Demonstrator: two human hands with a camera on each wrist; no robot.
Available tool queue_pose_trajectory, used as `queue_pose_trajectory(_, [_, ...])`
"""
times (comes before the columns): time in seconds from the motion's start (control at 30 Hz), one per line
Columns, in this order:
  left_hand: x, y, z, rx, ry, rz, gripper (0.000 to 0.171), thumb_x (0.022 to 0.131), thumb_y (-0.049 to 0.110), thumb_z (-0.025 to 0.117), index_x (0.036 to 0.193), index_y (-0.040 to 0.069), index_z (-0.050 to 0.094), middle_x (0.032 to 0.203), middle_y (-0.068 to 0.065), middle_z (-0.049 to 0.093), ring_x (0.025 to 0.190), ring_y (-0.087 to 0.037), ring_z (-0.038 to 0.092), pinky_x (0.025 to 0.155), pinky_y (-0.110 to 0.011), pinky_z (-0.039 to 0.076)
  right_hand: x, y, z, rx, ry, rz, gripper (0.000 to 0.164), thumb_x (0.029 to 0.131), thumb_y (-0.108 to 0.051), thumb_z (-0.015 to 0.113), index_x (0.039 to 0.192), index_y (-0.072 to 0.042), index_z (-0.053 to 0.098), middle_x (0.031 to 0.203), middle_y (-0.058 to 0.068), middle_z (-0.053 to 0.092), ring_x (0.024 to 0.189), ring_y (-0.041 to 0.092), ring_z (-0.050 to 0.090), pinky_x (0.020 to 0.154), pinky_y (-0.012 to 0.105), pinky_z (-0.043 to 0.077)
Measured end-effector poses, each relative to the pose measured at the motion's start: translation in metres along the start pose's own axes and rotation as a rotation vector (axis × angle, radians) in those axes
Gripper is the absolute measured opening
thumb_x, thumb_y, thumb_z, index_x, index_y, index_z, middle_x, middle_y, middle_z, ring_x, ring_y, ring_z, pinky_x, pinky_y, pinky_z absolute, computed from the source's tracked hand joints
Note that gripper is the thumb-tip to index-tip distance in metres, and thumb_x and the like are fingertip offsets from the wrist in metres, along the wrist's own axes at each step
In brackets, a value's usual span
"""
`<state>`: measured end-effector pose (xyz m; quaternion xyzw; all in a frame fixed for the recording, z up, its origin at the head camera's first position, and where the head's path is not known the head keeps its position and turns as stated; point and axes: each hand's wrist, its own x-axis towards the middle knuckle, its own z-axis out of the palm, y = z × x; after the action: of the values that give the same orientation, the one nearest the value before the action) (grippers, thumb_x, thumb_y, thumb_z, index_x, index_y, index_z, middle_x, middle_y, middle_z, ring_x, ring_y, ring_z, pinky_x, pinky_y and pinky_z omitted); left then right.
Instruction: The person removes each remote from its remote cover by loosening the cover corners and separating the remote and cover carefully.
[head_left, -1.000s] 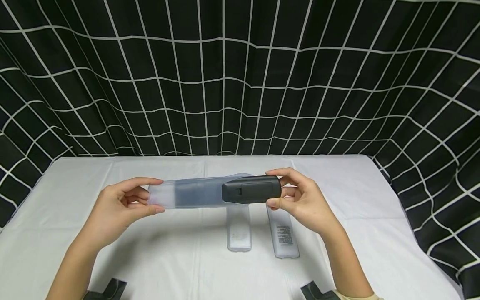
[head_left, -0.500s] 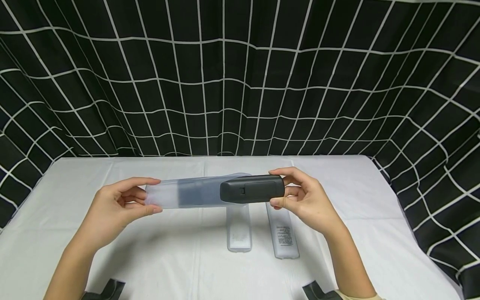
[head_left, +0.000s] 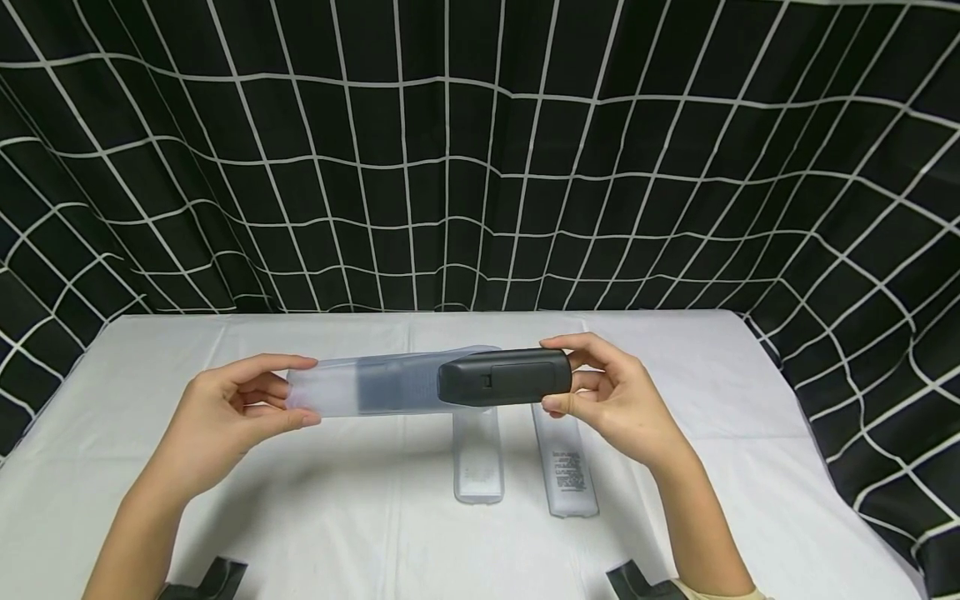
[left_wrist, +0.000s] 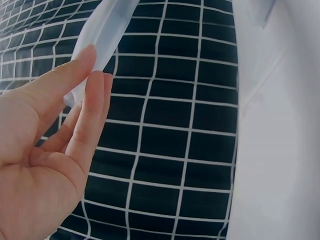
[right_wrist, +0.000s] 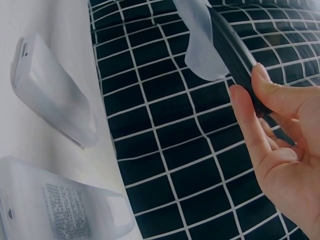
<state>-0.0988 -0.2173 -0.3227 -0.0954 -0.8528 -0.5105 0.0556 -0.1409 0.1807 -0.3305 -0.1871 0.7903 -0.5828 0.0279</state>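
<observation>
Remote control [head_left: 510, 377] in black plastic is held up sideways between two hands, above a white tablecloth [head_left: 337, 517], its battery cover facing the head camera. Part of it sits inside a translucent sleeve [head_left: 322, 389], where it shows as a dark shape; the bare end sticks out to the right, and the sleeve's end on the left is pale and see-through. Left hand [head_left: 213, 421] pinches that pale end, index finger along the upper edge and thumb at the lower. Right hand [head_left: 618, 408] grips the remote's bare end the same way, finger above, thumb below. On the cloth, below the remote in the head view, lie a plain pale case [head_left: 478, 462] and, just to its right, a printed pale case [head_left: 567, 475]. Behind the table hangs a black curtain [head_left: 480, 196] with a white grid
</observation>
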Motion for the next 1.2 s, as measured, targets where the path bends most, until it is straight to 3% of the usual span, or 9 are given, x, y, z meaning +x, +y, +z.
queue_pose_trajectory(0.57, [-0.001, 0.002, -0.004, 0.004, -0.017, -0.022, 0.048, 0.080, 0.013, 0.085, 0.125, 0.010, 0.068, 0.089, -0.009, 0.068, 0.073, -0.018, 0.070, 0.070, -0.022, 0.057, -0.001, 0.000, -0.005, -0.012, 0.015, -0.008, 0.057, 0.079, 0.006, 0.079, 0.129, -0.009, 0.059, 0.100, 0.018, 0.060, 0.073, 0.026, 0.071, 0.077, 0.030, 0.058])
queue_pose_trajectory(0.87, [-0.001, 0.001, -0.005, 0.009, -0.006, 0.018, 0.048, 0.080, 0.013, 0.085, 0.125, 0.009, 0.068, 0.090, -0.010, 0.069, 0.073, -0.018, 0.070, 0.071, -0.021, 0.057, -0.002, 0.000, -0.007, -0.007, 0.025, -0.008, 0.056, 0.080, 0.010, 0.076, 0.130, -0.008, 0.059, 0.101, 0.016, 0.061, 0.075, 0.024, 0.072, 0.076, 0.033, 0.060])
queue_pose_trajectory(1.0, [-0.001, 0.000, -0.005, 0.004, 0.000, 0.022, 0.050, 0.080, 0.012, 0.085, 0.126, 0.010, 0.067, 0.090, -0.010, 0.069, 0.073, -0.018, 0.071, 0.071, -0.021, 0.057, -0.002, 0.000, -0.008, -0.007, 0.034, 0.001, 0.057, 0.080, 0.009, 0.075, 0.131, -0.010, 0.059, 0.100, 0.016, 0.061, 0.075, 0.029, 0.072, 0.077, 0.034, 0.060])
queue_pose_trajectory(1.2, [0.001, -0.004, 0.000, -0.031, -0.053, 0.001, 0.059, 0.083, 0.013, 0.083, 0.137, 0.015, 0.059, 0.098, -0.013, 0.067, 0.078, -0.018, 0.072, 0.073, -0.022, 0.057, -0.002, 0.003, -0.012, -0.006, 0.049, 0.015, 0.057, 0.080, 0.008, 0.076, 0.132, -0.010, 0.058, 0.097, 0.011, 0.064, 0.073, 0.027, 0.071, 0.077, 0.033, 0.059])
